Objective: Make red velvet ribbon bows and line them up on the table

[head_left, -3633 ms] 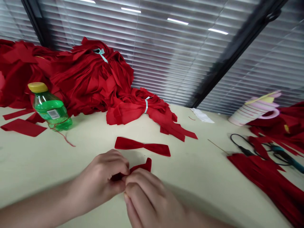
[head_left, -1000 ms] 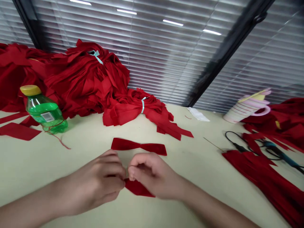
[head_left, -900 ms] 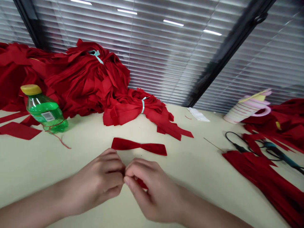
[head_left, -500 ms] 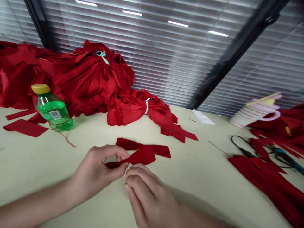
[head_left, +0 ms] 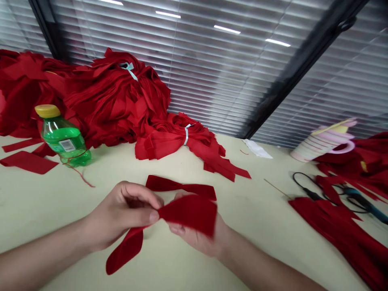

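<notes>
Above the pale table point(head_left: 260, 218), near its front edge, a person's left hand point(head_left: 121, 210) pinched the gathered middle of a red fabric bow point(head_left: 189, 210), thumb and forefinger closed tight on it. One wing drooped down to the left; the other spread over the right hand point(head_left: 200, 238), whose fingers curled beneath and gripped it. Just behind, a second red bow point(head_left: 182, 186) lay flat on the table. Farther left a green bottle point(head_left: 63, 139) stood before heaped red cloth point(head_left: 115, 101); scissors point(head_left: 357, 198) lay well to the right

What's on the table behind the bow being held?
A second red bow lies flat on the table; the held bow covers part of it and most of the right hand.
</notes>
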Motion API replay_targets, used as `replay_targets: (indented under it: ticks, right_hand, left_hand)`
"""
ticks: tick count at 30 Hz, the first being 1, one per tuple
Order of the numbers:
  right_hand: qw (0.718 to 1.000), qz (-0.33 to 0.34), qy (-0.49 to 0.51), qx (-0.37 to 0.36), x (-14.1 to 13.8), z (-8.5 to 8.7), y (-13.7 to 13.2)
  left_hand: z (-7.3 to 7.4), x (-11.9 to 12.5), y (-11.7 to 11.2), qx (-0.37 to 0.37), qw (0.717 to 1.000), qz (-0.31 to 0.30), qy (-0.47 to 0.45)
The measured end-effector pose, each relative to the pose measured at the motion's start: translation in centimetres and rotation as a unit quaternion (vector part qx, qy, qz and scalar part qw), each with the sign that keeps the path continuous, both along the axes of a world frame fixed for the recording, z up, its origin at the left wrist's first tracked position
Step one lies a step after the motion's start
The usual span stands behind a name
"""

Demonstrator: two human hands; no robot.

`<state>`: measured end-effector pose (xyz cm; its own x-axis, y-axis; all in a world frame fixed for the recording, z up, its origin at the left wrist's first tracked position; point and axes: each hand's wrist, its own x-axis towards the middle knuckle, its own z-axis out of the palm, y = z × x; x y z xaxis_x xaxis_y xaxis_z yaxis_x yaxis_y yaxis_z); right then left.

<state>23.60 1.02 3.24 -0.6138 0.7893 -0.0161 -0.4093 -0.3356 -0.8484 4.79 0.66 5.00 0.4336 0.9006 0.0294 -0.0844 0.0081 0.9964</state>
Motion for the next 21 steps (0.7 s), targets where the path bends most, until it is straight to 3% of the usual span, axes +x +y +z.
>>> replay_targets:
  ticks: [3, 4, 6, 8, 10, 12, 17, 19, 21]
  right_hand:
    - [0.998, 0.032, -0.047, 0.006, 0.6, 0.4, 0.5]
    - [0.997, 0.044, -0.066, 0.015, 0.8, 0.8, 0.6]
    - [0.992, 0.044, -0.111, 0.045, 1.3, 1.7, 0.3]
    - [0.964, 0.026, -0.208, 0.163, 1.5, 2.7, -0.4]
    - [0.886, -0.002, -0.316, 0.34, 1.4, 3.2, -1.4]
    - [0.778, -0.042, -0.382, 0.496, 1.0, 3.0, -2.5]
    - [0.56, -0.183, -0.403, 0.7, -0.4, 0.0, -4.1]
    - [0.523, -0.207, -0.395, 0.726, -0.7, -0.9, -4.1]
    - [0.532, -0.194, -0.393, 0.725, -0.8, -1.2, -4.0]
  left_hand:
    - [0.4, -0.2, -0.2, 0.161, 0.978, -0.115, 0.059]
    - [0.5, -0.2, -0.2, 0.241, 0.955, -0.14, 0.104]
    - [0.8, -0.2, -0.2, 0.39, 0.882, -0.172, 0.2]
    - [0.7, -0.2, -0.2, 0.452, 0.836, -0.172, 0.258]
    - [0.5, -0.2, -0.1, 0.457, 0.839, -0.142, 0.261]
    - [0.0, -0.2, -0.1, 0.44, 0.861, -0.099, 0.236]
    - [-0.9, 0.1, -0.2, 0.43, 0.875, 0.013, 0.221]
    - [-0.8, 0.2, -0.3, 0.394, 0.888, 0.045, 0.234]
    - [-0.5, 0.1, -0.3, 0.331, 0.908, 0.08, 0.244]
